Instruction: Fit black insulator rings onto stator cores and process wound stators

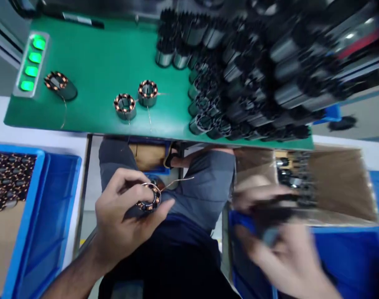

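The left hand [124, 216] is closed around a wound stator [149, 197], a ring of copper coils, pinched between thumb and fingers above the person's lap, near the table's front edge. A thin copper wire [177, 181] trails from it to the right. The right hand [276, 245] is badly blurred; its fingers wrap a dark object [270, 211] that cannot be identified, just in front of an open cardboard box [342, 187] holding more dark parts.

On the green table mat [99, 62], two wound stators [136, 99] stand side by side near the middle, each with a wire end hanging toward the near edge. A third stator [59, 84] lies tilted farther left, beside a panel of four lit green lights [32, 63]. A dense stack of black unwound stator cores [239, 74] fills the right part of the mat. At the near left, a blue bin [36, 216] holds many wound stators [8, 178] packed together. Another blue bin [348, 257] sits under the right hand.
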`<state>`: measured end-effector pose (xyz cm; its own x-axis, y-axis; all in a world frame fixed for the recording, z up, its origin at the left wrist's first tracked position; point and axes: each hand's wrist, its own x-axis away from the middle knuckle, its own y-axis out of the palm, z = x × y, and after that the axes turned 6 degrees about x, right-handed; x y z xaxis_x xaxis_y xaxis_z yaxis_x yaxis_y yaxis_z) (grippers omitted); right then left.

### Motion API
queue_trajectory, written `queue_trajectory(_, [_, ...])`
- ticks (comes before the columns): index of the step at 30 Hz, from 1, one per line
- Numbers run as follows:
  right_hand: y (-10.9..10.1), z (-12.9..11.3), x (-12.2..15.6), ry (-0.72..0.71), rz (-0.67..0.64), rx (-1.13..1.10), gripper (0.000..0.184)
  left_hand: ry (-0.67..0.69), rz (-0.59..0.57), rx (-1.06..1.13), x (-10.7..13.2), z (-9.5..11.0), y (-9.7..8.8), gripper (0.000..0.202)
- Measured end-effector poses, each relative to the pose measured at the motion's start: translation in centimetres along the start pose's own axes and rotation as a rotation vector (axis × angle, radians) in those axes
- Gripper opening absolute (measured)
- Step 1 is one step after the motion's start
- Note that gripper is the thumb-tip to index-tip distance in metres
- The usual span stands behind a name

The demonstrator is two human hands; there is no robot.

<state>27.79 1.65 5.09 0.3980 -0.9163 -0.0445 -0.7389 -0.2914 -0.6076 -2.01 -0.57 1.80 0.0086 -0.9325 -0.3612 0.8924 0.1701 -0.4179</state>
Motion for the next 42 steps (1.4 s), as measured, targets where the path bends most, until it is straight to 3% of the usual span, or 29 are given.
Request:
queue_trajectory(4, [5.6,1.1,1.2,0.017,-0.191,-0.214,0.069,0.018,-0.019,-0.003,0.4,-0.2,0.4,0.036])
queue_trajectory(10, [7.0,1.8,0.4,-0.006,-0.212,-0.359,0.091,0.047,-0.02,-0.027,0.4,-0.1,0.9,0.034])
queue_trajectory(20, [8.1,1.1,0.2,-0.029,-0.162,-0.347,0.09,0.031,0.004,-0.021,1.2,0.3,0.4,0.031])
queue_trajectory(25, [10.5,2.9,-1.3,0.041,-0.226,-0.424,0.069,-0.016,0.051,-0.074,2.5,-2.1,0.3,0.032])
queue_trajectory(28, [11.8,4.5,-2.4,0.084,-0.211,-0.338,0.058,-0.219,0.082,0.108,3.5,-4.1,0.2,0.027])
queue_trajectory(31, [12.0,5.6,-2.9,-0.037,-0.109,-0.133,0.069,-0.619,0.173,0.602,3.8,-4.5,0.4,0.035])
queue_trajectory(33, [11.6,5.8,-2.9,-0.156,-0.029,0.002,0.072,-0.806,0.252,0.832,3.4,-3.7,0.8,0.044])
queue_trajectory(37, [10.6,5.4,-2.7,-0.329,0.12,0.194,0.066,-0.899,0.262,1.013,2.0,-1.8,2.2,0.044])
queue_trajectory(42, [9.8,4.4,-2.6,-0.323,0.156,0.21,0.069,-0.893,0.164,1.093,1.2,-1.4,3.7,0.043])
